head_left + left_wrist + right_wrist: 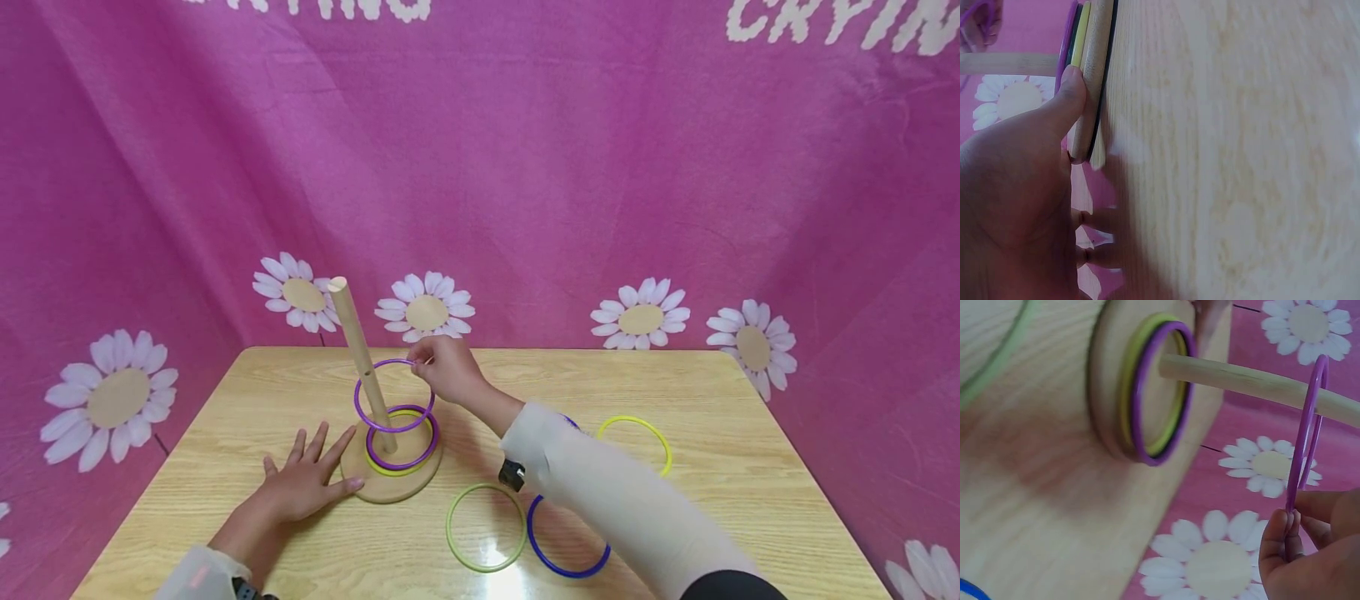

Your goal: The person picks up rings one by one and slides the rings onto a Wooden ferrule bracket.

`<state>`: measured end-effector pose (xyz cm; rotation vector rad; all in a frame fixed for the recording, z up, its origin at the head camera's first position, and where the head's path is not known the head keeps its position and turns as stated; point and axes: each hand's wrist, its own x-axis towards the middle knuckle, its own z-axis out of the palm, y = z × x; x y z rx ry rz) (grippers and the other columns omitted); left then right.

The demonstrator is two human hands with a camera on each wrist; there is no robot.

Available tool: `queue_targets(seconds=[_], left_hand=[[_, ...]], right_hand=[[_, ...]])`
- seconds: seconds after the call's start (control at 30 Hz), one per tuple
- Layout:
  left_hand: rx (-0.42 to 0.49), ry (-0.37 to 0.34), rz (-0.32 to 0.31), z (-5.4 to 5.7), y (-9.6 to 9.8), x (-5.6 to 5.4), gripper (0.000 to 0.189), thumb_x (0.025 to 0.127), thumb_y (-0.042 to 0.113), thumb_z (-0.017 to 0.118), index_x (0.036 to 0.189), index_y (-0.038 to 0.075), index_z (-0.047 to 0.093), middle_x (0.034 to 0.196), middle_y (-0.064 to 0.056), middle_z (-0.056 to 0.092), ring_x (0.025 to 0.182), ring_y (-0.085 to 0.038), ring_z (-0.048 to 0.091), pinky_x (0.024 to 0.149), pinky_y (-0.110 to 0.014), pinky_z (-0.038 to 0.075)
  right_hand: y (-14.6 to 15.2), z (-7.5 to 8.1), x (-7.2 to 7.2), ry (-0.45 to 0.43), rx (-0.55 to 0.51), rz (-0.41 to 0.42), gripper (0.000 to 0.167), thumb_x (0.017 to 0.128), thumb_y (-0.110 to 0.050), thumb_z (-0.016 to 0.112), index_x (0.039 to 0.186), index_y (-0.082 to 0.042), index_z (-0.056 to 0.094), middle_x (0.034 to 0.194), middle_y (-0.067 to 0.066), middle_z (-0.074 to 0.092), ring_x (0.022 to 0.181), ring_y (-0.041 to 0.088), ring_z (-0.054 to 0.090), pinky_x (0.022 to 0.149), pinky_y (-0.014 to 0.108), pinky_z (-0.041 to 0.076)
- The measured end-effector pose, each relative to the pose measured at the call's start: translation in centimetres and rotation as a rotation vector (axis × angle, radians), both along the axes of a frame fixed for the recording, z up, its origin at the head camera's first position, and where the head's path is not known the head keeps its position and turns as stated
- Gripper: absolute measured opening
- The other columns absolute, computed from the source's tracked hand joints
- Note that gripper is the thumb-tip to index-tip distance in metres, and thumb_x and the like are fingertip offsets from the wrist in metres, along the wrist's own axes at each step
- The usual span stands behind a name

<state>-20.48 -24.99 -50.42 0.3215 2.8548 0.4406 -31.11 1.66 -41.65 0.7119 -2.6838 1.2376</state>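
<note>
Raised purple ring [1299, 444] pinched in your right hand [447, 369], just left of it, looped around peg [354, 333]. Lower purple ring [1140, 406] and stacked yellow ring [1126, 387] sit below your right hand, around peg on round base [390, 490]. Your left hand [300, 487]: fingers spread, thumb touching base edge. Hands apart, peg between. Green ring [448, 527] lies nearer you than right hand; blue ring [572, 574] partly under your right forearm; loose yellow ring [670, 458] right of it.
</note>
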Motion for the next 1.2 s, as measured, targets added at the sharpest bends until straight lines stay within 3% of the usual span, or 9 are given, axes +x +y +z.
queue_targets(seconds=[0.33, 0.6, 0.87, 1.2], left_hand=[[-0.006, 0.012, 0.004, -0.4, -0.1, 0.0, 0.089, 0.096, 0.075, 0.048, 0.166, 0.027, 0.021, 0.170, -0.027, 0.008, 0.151, -0.060, 0.002, 0.095, -0.094, 0.000], [0.000, 0.007, 0.003, -0.3, 0.0, 0.0, 0.090, 0.096, 0.074, 0.049, 0.166, 0.026, 0.021, 0.170, -0.027, 0.008, 0.151, -0.060, 0.001, 0.095, -0.094, 0.000], [0.017, -0.014, 0.008, -0.4, -0.1, -0.1, 0.090, 0.095, 0.074, 0.049, 0.167, 0.027, 0.019, 0.170, -0.026, 0.005, 0.152, -0.059, -0.002, 0.095, -0.093, -0.003], [0.005, -0.006, 0.009, -0.3, 0.0, -0.1, 0.090, 0.096, 0.073, 0.050, 0.166, 0.026, 0.020, 0.170, -0.026, 0.007, 0.152, -0.059, 0.000, 0.096, -0.093, -0.002]], right_hand=[[0.2, -3.6, 0.4, -0.085, 0.059, -0.043, 0.006, 0.089, -0.001, 0.076, 0.091, -0.006, 0.077, 0.077, -0.002, 0.068, 0.071, 0.006, 0.056, 0.066, 0.022, 0.046], [0.1, -6.2, 0.6, -0.137, 0.071, -0.080, 0.011, 0.086, 0.003, 0.073, 0.086, -0.007, 0.077, 0.072, -0.003, 0.066, 0.069, 0.006, 0.055, 0.067, 0.022, 0.048], [-0.1, -7.1, 1.3, -0.164, 0.080, -0.089, 0.009, 0.086, 0.002, 0.075, 0.086, -0.007, 0.076, 0.069, -0.004, 0.061, 0.067, 0.007, 0.052, 0.064, 0.021, 0.045], [-0.3, -7.5, 1.3, -0.137, 0.103, -0.107, 0.006, 0.086, -0.001, 0.078, 0.087, -0.007, 0.075, 0.070, -0.004, 0.060, 0.068, 0.008, 0.052, 0.064, 0.022, 0.045]])
